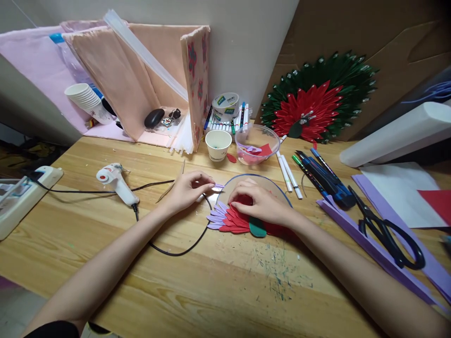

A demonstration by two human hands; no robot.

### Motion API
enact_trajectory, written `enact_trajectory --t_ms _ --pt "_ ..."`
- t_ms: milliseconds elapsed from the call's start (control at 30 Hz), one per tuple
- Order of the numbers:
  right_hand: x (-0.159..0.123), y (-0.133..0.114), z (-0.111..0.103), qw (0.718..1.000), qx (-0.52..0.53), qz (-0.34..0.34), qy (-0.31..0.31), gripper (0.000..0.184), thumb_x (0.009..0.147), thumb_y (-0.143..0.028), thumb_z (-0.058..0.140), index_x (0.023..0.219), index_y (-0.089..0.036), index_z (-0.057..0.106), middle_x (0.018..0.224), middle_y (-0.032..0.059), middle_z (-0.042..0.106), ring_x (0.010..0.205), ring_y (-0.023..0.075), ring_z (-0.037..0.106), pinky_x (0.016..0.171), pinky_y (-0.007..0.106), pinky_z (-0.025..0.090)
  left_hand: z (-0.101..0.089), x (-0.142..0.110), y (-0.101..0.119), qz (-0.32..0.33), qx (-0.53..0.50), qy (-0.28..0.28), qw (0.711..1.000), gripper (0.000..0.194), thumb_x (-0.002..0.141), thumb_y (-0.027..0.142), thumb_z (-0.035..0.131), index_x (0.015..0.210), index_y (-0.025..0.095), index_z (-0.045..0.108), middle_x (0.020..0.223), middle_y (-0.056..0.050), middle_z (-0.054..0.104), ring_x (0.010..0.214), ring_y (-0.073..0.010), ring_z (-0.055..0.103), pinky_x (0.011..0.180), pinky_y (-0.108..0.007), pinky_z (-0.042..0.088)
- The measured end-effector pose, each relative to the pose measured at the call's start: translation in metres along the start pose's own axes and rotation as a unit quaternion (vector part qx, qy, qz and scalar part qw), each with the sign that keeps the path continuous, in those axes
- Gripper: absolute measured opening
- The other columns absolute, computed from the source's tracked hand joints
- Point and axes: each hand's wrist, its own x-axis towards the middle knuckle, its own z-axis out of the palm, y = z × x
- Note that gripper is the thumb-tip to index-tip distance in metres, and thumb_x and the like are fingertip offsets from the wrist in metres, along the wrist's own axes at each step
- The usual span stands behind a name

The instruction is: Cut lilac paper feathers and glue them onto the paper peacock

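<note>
My left hand (190, 190) pinches a narrow purple petal (219, 186) between thumb and fingertips, just off the left edge of a round cardboard disc (269, 184) with a blue outline. Over the disc, my right hand (259, 202) has its fingers curled, thumb and fingertips close together by the petals; what they grip, if anything, is hidden. Layered red petals (234, 220) lie on the disc's near side. Purple petals (216, 217) fan out at their left, and a green leaf shape (257, 227) rests on the near edge. My right hand covers part of the disc.
A white glue gun (118, 180) lies left, its black cable looping towards the disc. Behind stand a paper cup (218, 144) and a clear bowl (256, 149) of cut pieces. Black scissors (387, 230), markers and purple sheets lie right. A red-and-green petal wreath (313, 105) leans behind.
</note>
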Motion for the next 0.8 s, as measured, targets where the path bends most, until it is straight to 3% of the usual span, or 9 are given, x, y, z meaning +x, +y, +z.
enact_trajectory --t_ms 200,300,467,800 --pt "-0.001 0.001 0.001 1.0 0.013 0.0 0.016 0.006 0.081 -0.019 0.056 0.081 -0.02 0.062 0.087 0.0031 0.062 0.092 0.0182 0.052 0.082 0.032 0.039 -0.002 -0.001 0.004 -0.014 -0.007 0.006 1.0 0.032 0.075 0.032 0.064 0.099 0.012 0.064 0.091 -0.009 0.071 0.077 -0.0167 0.067 0.074 -0.03 0.054" --pt "-0.001 0.002 0.002 1.0 0.016 -0.003 0.022 0.005 0.081 -0.019 0.057 0.08 -0.019 0.062 0.085 0.0028 0.062 0.09 0.0178 0.052 0.081 0.031 0.039 -0.005 0.001 0.005 -0.031 0.005 -0.004 0.999 0.028 0.074 0.032 0.065 0.092 0.011 0.067 0.09 -0.01 0.071 0.078 -0.0174 0.067 0.074 -0.03 0.053" --pt "-0.001 0.003 0.001 0.999 0.022 -0.019 0.018 0.006 0.081 -0.02 0.057 0.08 -0.019 0.063 0.082 0.0017 0.064 0.086 0.0171 0.053 0.079 0.031 0.039 -0.009 0.009 0.006 -0.081 0.02 -0.072 0.994 0.026 0.072 0.032 0.066 0.086 0.011 0.068 0.084 -0.01 0.071 0.075 -0.0176 0.065 0.068 -0.03 0.051" --pt "-0.002 0.007 0.002 0.999 0.036 -0.018 0.024 0.006 0.08 -0.023 0.059 0.078 -0.019 0.063 0.08 0.0021 0.065 0.084 0.0174 0.054 0.078 0.032 0.04 0.006 0.013 0.019 -0.064 0.107 -0.135 0.983 0.018 0.073 0.028 0.062 0.079 0.012 0.069 0.073 -0.007 0.07 0.062 -0.0136 0.061 0.054 -0.023 0.047"
